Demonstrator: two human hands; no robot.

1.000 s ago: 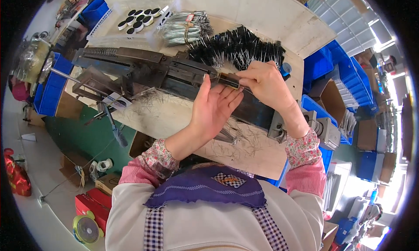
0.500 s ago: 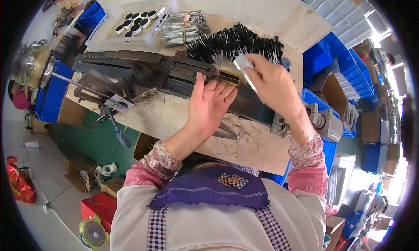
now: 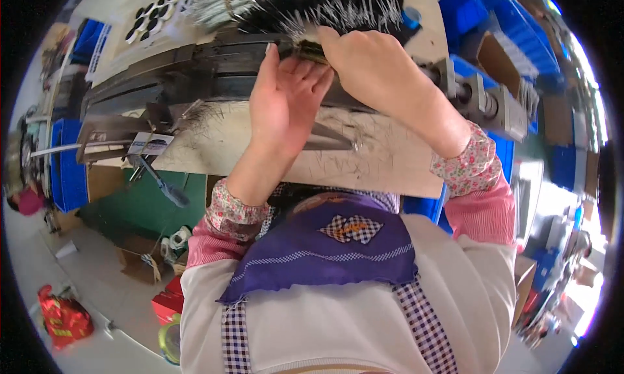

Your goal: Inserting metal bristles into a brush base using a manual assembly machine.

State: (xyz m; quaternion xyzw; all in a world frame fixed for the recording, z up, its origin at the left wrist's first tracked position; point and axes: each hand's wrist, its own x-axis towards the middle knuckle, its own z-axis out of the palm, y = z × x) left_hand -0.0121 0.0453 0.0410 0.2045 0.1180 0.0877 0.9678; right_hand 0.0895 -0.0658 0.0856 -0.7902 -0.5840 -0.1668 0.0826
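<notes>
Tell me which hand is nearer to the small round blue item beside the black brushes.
The right. The right hand is just below and left of the small round blue item; the left hand is farther left and lower.

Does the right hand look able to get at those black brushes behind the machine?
Probably yes: the black brushes lie just beyond the right hand, and nothing seems to block the way.
</notes>
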